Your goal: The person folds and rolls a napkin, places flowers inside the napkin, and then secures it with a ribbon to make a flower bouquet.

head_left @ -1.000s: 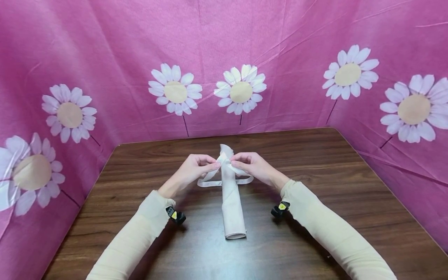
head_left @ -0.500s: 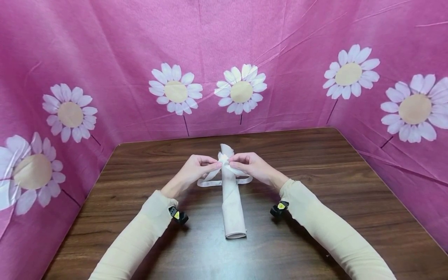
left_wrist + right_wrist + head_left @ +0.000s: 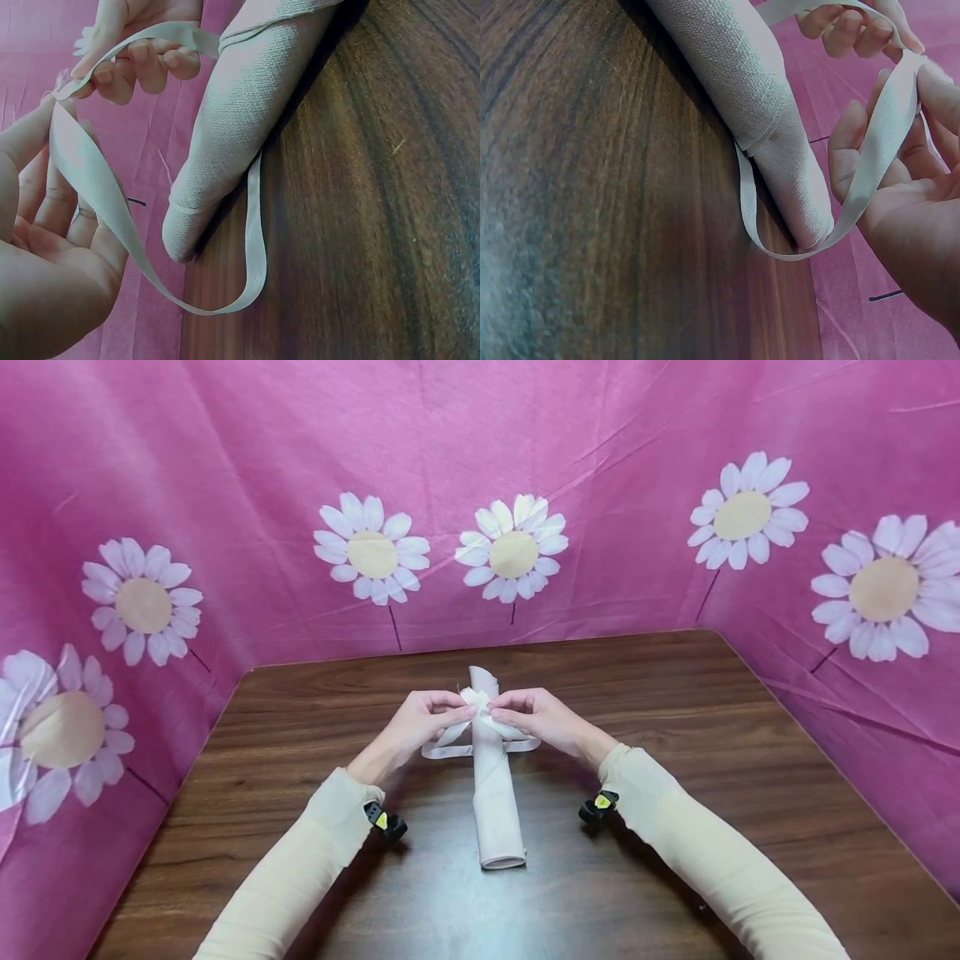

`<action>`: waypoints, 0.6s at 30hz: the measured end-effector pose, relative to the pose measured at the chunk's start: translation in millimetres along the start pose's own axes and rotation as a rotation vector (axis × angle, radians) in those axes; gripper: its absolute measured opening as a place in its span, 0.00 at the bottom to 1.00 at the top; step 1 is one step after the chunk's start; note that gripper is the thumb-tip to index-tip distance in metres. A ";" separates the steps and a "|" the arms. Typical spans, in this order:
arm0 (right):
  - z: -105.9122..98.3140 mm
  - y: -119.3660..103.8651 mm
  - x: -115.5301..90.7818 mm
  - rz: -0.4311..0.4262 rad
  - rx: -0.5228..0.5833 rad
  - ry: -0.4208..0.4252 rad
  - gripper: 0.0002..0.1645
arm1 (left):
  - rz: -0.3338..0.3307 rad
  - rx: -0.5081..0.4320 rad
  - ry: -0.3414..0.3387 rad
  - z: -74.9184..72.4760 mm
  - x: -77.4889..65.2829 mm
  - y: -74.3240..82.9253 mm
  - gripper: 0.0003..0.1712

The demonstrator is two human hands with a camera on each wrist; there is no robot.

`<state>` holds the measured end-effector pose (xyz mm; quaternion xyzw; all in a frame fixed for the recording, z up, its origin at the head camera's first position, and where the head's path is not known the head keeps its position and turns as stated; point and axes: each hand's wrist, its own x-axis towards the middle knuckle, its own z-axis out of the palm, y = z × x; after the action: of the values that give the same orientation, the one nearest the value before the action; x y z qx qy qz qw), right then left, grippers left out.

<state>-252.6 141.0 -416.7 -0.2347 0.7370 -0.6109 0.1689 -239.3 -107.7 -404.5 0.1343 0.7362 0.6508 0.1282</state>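
Note:
A rolled-up off-white cloth (image 3: 497, 810) lies lengthwise on the brown wooden table (image 3: 637, 727), pointing away from me. Beneath it passes a white ribbon (image 3: 255, 240), whose two sides loop up and meet above the roll. My left hand (image 3: 427, 717) pinches the ribbon between thumb and fingers from the left. From the right, my right hand (image 3: 542, 717) pinches it close by, the fingertips of both hands nearly together over the far part of the roll. In the right wrist view the ribbon (image 3: 881, 142) hangs in a slack curve below the right hand.
A pink curtain (image 3: 600, 435) printed with large white daisies surrounds the table's back and sides. Black wrist cameras (image 3: 386, 822) are strapped to both cream sleeves (image 3: 697, 835). The table's far edge runs behind the roll.
Both hands have drawn slightly closer together over the roll, and the ribbon between them is bunched tighter. The cloth roll stays in place; the head view has shifted a little.

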 end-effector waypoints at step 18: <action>2.5 2.2 3.1 0.036 0.137 0.038 0.17 | 0.017 -0.031 -0.022 4.6 -0.4 -1.7 0.09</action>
<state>-254.1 137.6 -419.2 -0.1980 0.7005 -0.6612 0.1815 -237.3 -103.8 -406.7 0.1458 0.7234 0.6617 0.1329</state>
